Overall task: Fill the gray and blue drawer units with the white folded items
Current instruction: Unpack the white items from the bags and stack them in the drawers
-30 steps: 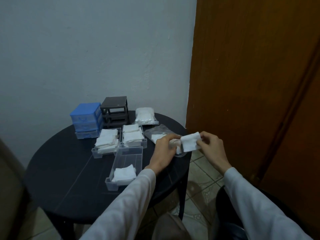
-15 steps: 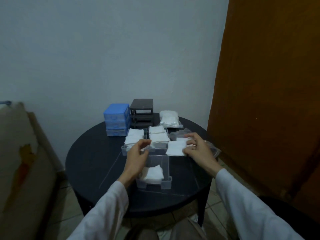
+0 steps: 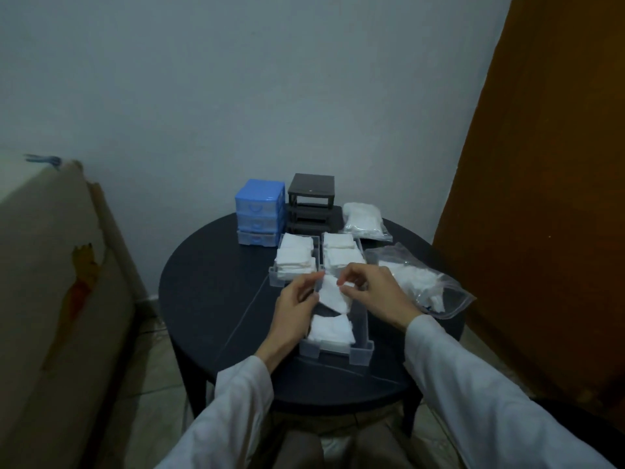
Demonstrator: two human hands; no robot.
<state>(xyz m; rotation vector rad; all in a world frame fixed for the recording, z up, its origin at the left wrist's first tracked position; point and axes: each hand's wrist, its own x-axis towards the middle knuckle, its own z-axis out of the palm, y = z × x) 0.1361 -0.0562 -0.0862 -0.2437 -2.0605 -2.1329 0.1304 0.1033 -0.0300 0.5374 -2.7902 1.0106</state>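
White folded item [image 3: 333,294], tilted corner-down, pinched by both hands.

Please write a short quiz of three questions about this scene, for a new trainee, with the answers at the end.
1. True or false: the gray drawer unit stands with its slots empty.
2. Which clear drawer is below the white folded item that both hands hold? A) the near one B) the far left one C) the far right one
3. Fill in: the open plastic bag lies to the ____ of the right hand.

Key:
1. True; the blue drawer unit beside it has its drawers in.
2. A, the near clear drawer; the left hand pinches the item's other edge.
3. Right.
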